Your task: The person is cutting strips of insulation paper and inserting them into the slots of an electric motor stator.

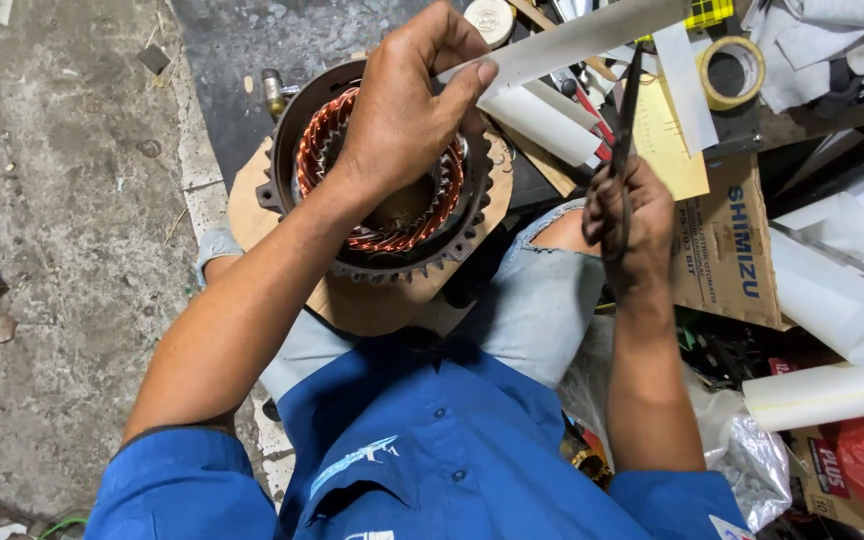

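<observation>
Overhead, the left hand (407, 110) pinches a white paper strip (572, 40) above the copper-wound stator (352, 170), while the right hand (627, 220) grips dark scissors (627, 110) at its edge

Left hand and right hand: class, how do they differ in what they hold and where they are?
The left hand pinches a white paper strip above the copper-wound stator; the right hand grips dark scissors, blades up, beside it. The left reaches farther forward. Both are bare and closed.
</observation>
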